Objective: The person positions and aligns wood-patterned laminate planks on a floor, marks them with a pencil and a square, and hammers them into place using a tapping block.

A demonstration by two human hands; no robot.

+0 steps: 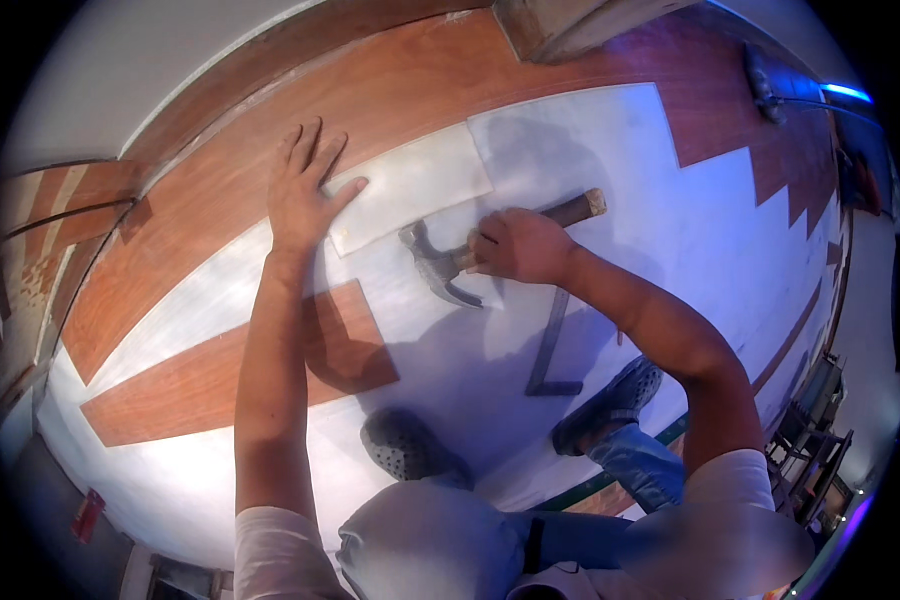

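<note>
My left hand lies with fingers spread on the laid wood-look planks, at the edge of the pale underlay. My right hand is closed round the handle of a claw hammer, its head pointing left over the underlay and the handle end sticking out to the upper right. A metal L-shaped bar lies just below the hammer, partly hidden by my right hand. A loose plank lies on the underlay to the lower left, partly hidden behind my left forearm.
A column base breaks the skirting at the top. Stepped plank ends run along the upper right, near a dark object and a blue light. A dark metal rack stands at the right. My shoes rest on the underlay.
</note>
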